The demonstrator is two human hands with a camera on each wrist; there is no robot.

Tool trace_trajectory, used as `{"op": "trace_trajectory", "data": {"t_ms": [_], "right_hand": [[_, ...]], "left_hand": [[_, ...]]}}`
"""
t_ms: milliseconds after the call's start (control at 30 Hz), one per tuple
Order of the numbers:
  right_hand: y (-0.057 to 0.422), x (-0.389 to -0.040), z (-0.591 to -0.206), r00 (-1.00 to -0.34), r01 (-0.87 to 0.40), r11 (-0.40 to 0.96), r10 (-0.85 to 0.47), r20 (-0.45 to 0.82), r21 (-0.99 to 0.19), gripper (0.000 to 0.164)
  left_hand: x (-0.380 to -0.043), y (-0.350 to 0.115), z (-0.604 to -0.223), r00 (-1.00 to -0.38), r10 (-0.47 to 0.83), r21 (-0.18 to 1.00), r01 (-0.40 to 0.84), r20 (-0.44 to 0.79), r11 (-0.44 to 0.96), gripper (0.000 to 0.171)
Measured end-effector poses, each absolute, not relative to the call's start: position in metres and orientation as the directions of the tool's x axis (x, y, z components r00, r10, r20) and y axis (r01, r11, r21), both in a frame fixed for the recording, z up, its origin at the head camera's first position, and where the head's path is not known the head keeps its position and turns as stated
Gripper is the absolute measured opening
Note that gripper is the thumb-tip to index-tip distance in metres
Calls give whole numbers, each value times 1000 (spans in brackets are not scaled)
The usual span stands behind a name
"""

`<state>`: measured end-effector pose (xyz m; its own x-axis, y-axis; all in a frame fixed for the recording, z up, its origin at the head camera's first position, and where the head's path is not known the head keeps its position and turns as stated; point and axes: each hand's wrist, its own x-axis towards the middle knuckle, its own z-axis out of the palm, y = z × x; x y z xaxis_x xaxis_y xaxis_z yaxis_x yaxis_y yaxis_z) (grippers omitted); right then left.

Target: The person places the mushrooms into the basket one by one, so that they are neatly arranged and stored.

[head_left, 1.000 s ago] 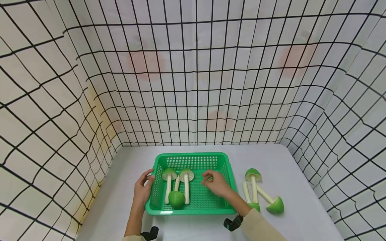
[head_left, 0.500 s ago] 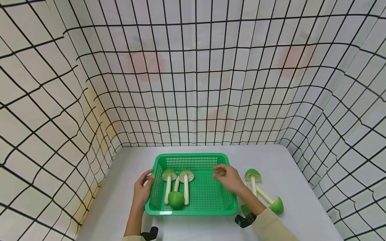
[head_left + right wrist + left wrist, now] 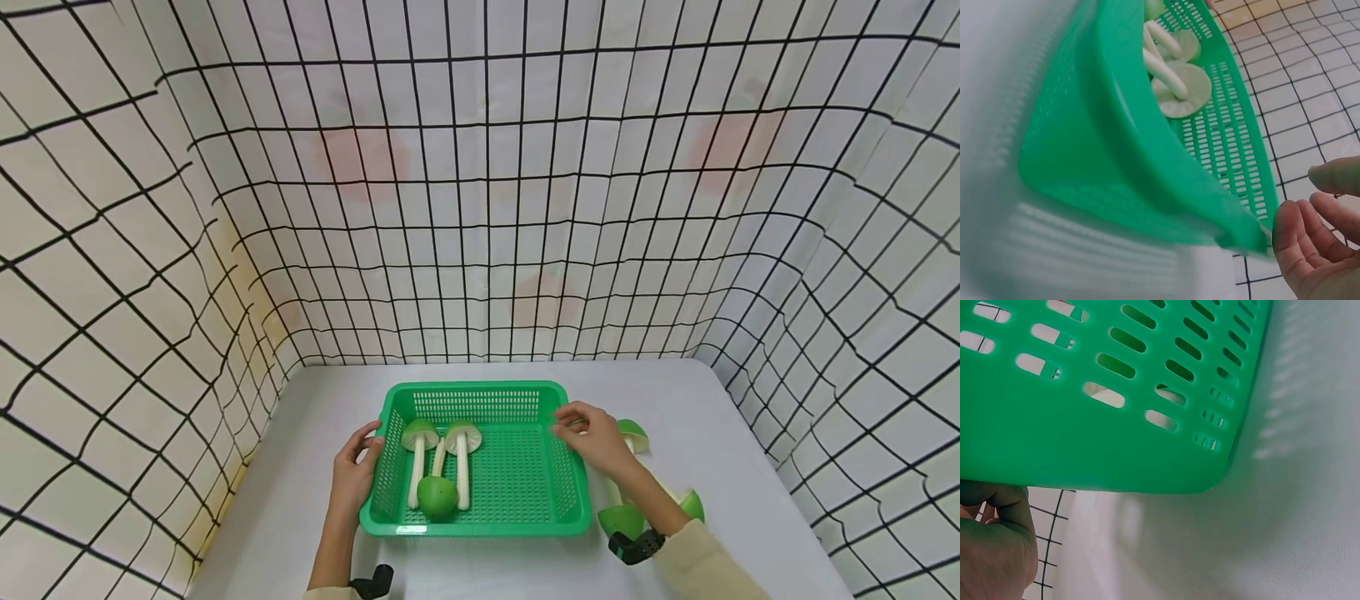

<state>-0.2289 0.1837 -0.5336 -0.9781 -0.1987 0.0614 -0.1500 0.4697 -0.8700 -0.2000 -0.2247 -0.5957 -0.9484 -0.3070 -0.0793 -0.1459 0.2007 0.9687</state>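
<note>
Green basket (image 3: pixel 480 528): right in front of you, set in from the table's (image 3: pixel 465 571) far edge, directly between both grips.
Left grip (image 3: pixel 352 479): there it is, fingers touching the basket's left edge, near the far left corner; whether they pinch the rim, you can't tell.
Right grip (image 3: pixel 596 437): released and holding nothing, fingers loosely bent at the basket's right edge, toward its far corner; contact is unclear.
Mushrooms inside: three along the basket's left half, the left mushroom (image 3: pixel 416 471) and right mushroom (image 3: pixel 462 471) with caps toward the far edge, the middle mushroom (image 3: pixel 438 497) reversed, cap toward the near edge.
Mushrooms outside: your right arm partly covers a cluster on the table, off the basket's right edge; three caps show, a far cap (image 3: pixel 634 435), a near cap (image 3: pixel 621 522) and an outer cap (image 3: pixel 692 505).
Mushroom look: smooth green domes, pale ribbed undersides, slim cream stems.
Basket build: shiny, plastic-looking, rectangular, rounded corners, slotted walls, gridded floor.
</note>
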Motion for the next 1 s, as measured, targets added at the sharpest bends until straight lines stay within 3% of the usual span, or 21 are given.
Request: {"op": "trace_trajectory", "data": {"t_ms": [1000], "right_hand": [[250, -231, -547, -995, -96, 569, -85, 57, -816, 26]], "left_hand": [[-201, -225, -597, -946, -317, 964, -148, -72, 221, 38]]}}
